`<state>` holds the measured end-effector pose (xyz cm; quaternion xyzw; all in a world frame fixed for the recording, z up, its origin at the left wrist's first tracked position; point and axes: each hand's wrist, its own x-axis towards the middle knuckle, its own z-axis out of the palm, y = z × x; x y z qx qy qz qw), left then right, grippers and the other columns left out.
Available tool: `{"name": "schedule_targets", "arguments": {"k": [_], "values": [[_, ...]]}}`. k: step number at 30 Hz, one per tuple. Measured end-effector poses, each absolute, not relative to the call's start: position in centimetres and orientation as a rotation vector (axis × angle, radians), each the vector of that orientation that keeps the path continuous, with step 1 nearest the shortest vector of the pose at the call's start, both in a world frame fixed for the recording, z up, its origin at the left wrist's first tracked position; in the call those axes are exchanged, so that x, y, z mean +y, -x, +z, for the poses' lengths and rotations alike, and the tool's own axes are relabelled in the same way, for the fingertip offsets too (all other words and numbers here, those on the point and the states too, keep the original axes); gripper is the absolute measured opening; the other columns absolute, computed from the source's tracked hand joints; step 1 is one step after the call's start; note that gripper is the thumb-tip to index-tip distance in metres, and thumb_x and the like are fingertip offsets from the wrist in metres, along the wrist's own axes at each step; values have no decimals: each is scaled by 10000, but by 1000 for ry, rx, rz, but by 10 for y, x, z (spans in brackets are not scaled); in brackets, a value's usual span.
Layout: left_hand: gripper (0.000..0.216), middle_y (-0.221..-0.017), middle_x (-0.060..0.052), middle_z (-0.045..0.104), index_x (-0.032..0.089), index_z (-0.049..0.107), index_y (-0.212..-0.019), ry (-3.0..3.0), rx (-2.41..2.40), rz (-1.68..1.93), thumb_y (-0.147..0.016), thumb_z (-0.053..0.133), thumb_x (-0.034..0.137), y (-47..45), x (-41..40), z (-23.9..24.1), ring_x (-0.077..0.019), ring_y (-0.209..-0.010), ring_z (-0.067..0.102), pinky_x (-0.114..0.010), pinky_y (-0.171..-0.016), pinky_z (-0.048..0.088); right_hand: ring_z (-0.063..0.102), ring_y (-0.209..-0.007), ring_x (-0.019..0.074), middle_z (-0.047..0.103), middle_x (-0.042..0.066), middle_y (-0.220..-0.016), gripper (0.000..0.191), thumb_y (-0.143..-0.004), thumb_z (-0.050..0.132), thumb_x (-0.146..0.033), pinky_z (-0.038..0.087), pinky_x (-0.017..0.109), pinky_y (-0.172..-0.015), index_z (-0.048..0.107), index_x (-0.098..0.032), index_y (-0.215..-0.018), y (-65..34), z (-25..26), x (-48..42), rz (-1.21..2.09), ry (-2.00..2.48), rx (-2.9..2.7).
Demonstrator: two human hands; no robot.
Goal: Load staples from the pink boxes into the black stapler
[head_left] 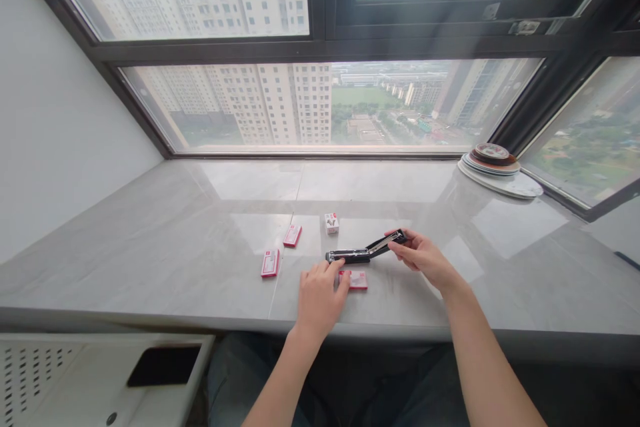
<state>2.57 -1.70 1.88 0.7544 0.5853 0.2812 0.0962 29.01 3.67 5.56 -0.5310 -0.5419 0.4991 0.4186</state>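
A black stapler (350, 255) lies opened out on the counter, its metal inner rail showing and its far arm raised at a slant to the right. My right hand (420, 257) grips that raised arm between thumb and fingers. At the other end, my left hand (320, 297) rests with an index fingertip touching the stapler's base. Its thumb is spread apart and overlaps a pink-and-white staple box (358, 280) just in front of the stapler. Behind the stapler stands a small white box (331, 223) with a dark picture on it.
Two more pink-and-white boxes (270, 263) (293, 236) lie left of the stapler. A stack of plates (495, 170) sits at the back right by the window (330, 107). The grey counter's front edge (240, 320) runs before my legs, with a white cabinet (100, 400) below left.
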Motion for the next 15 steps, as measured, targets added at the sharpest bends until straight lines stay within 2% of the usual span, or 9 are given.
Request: {"name": "schedule_targets", "arguments": {"k": [4,8,11,15], "values": [[291,-1070,-45,701,313,649,-1276,-2226,1730,827,-1017,522,354,-25,-15,20,-264,-1013,644,-394,-812,410,391,-560,107,466,-60,-594,511,-713,816,-610,296,251,-509,725,-182,-978,-252,71,62,1127,1258,-1667],[267,-1062,-39,696,327,652,-1236,-2220,1726,814,-986,563,344,-25,-17,25,-277,-1005,640,-408,-817,415,342,-557,95,418,-82,-569,373,-723,814,-548,260,243,-538,746,-210,-865,-213,70,72,973,1263,-1939],[229,-1008,-56,680,308,678,-1152,-2249,1739,808,-948,617,395,-26,-20,29,-290,-986,629,-422,-818,423,377,-552,101,447,-81,-557,308,-746,789,-505,247,240,-541,763,-227,-877,-200,65,73,900,1301,-2055],[310,-1001,-55,652,334,687,-1164,-2359,1570,794,-869,730,422,-30,-23,29,-284,-998,616,-429,-861,440,460,-576,120,526,-69,-587,316,-819,722,-448,284,243,-569,770,-237,-1050,-202,62,73,868,1341,-2116]]}}
